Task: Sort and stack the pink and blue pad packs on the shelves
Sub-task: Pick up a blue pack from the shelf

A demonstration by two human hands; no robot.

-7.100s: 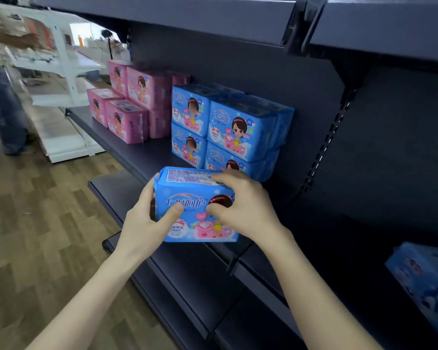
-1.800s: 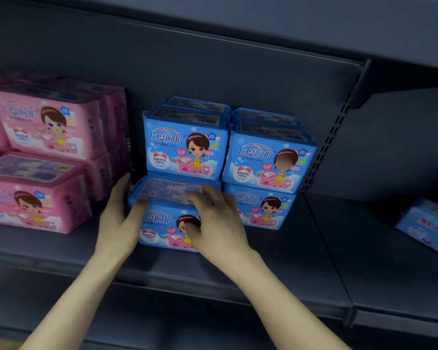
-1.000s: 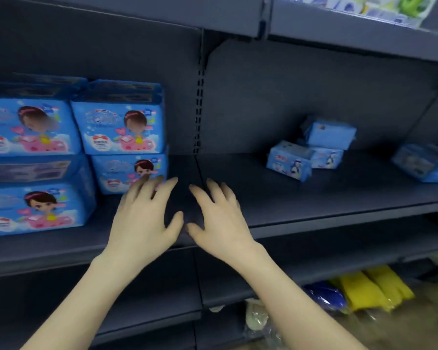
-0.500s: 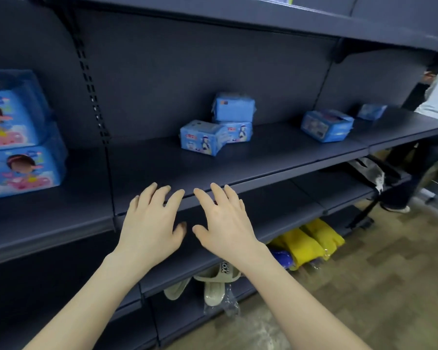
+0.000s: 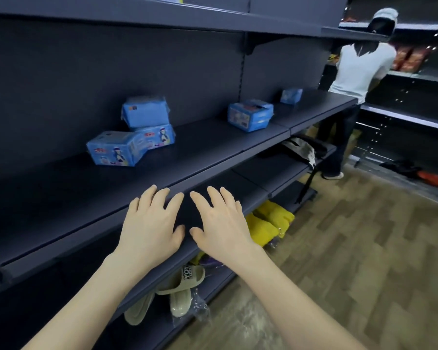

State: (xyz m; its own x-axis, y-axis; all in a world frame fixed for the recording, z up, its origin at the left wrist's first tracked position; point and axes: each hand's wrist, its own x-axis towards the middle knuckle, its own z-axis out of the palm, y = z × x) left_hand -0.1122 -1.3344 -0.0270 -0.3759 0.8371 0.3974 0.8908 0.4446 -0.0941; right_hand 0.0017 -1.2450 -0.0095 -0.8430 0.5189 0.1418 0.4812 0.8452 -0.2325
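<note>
Head view: both hands are out in front, palms down, over the front edge of the dark shelf (image 5: 61,198). The left hand (image 5: 151,228) and right hand (image 5: 221,228) sit side by side with thumbs nearly meeting, fingers (image 5: 149,198) straight and spread apart, nothing held in either. Can't tell if they actually touch the shelf or just hang above it. The blue pad packs are further back on that same shelf. A front pack (image 5: 114,149) lies tilted against a second pack (image 5: 157,137) just behind it, and a top pack (image 5: 146,111) is stacked on the second one near the back wall. Off to the right a lone pack (image 5: 249,114) sits by itself, and a far pack (image 5: 291,95) is on the next section toward the right end. Down on the lower shelves there's a pair of beige slippers (image 5: 185,291) in clear plastic, some yellow packages (image 5: 268,223) and a dark bag (image 5: 304,150). Another person in a white top (image 5: 359,69) stands at the right end of the shelving, back turned, on the wood floor (image 5: 352,248).
</note>
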